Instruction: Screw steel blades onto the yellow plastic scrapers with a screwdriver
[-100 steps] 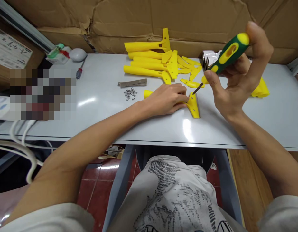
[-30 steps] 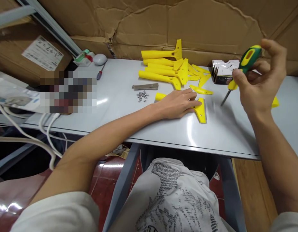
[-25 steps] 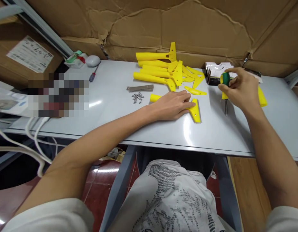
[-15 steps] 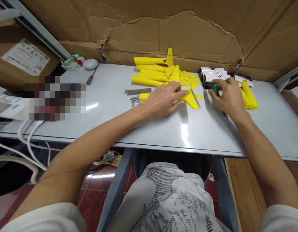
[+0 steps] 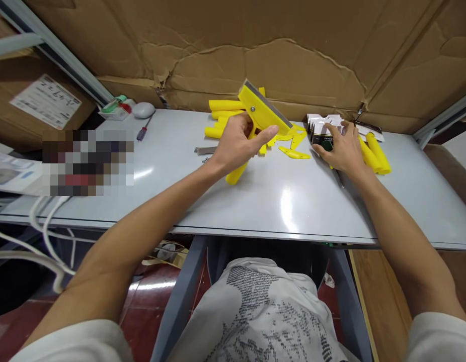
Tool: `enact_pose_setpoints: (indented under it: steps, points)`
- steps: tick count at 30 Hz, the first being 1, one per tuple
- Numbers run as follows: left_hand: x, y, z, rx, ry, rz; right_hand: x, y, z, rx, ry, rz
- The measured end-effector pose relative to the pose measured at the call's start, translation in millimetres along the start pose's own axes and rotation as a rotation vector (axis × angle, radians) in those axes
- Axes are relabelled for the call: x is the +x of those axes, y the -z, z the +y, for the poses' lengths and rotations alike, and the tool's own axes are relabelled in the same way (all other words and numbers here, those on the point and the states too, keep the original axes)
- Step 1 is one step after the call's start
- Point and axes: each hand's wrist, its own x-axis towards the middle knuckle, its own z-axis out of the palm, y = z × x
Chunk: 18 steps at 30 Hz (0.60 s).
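Observation:
My left hand is closed round a yellow scraper, lifted off the table with its metal blade edge up and a screw in its head. At the right, my right hand has its thumb at the green handle of a screwdriver, whose dark shaft points down toward me; the fingers reach to black-and-white cards standing in a stack. Several yellow handles lie behind my left hand, with flat yellow pieces to their right. Small screws and metal blades are partly hidden by that hand.
More yellow handles lie right of my right hand. A small screwdriver, a white mouse and a small box sit at the left. Cardboard lines the back of the grey table; white cables hang at the left edge.
My left hand has raised the yellow scraper from the tabletop and turned its blade upward. My right hand has shifted slightly left, with its fingers now at the stack of cards.

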Motion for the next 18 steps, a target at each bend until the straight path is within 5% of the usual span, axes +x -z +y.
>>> enact_pose_setpoints:
  steps: [7,18]
  points:
    - [0,1.0,-1,-0.027,0.022,-0.069,5,-11,4,0.028,-0.016,0.042]
    - [5,3.0,-9,-0.019,0.005,-0.221,3,11,2,0.218,0.069,0.223]
